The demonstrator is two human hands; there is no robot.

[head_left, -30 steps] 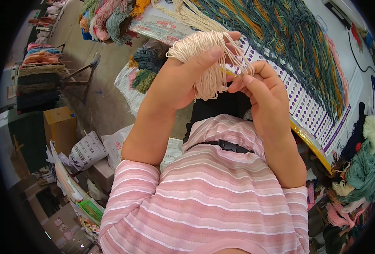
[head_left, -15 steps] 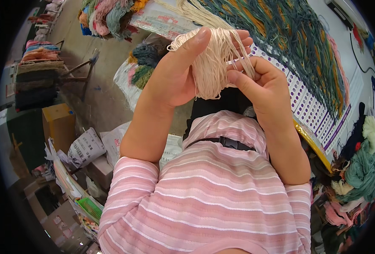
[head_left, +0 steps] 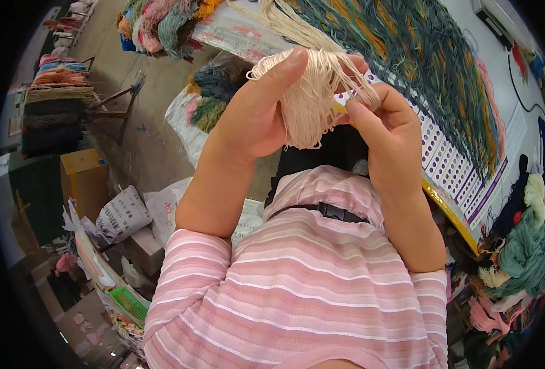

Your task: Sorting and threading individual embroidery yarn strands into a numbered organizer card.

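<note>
At 12 o'clock from the view's centre, the left hand (head_left: 254,126) supports the hank (head_left: 309,107). The thumb lies across the near side of the yarn; the other fingers pass behind, tips showing at 1 o'clock. This grip is closed around the hank; its firmness cannot be told. At 2 o'clock, the right hand (head_left: 390,117) pinches loose strands (head_left: 366,92) at the hank's 3 o'clock edge between thumb and forefinger; the exact strand count is not readable. The hank is held clear of the table (head_left: 500,69), between the 2 hands.

Step in hand, as judged: parting strands from the hank's edge. The next move calls for a steady left hold on the loops, a fine right pinch and light tension; slack strands could snag.

At 1 o'clock, green strands (head_left: 401,67) partly cover a dotted chart (head_left: 437,150). Teal yarn (head_left: 527,252) lies between 3 and 4 o'clock; a box (head_left: 85,175) stands at 9 o'clock.
</note>
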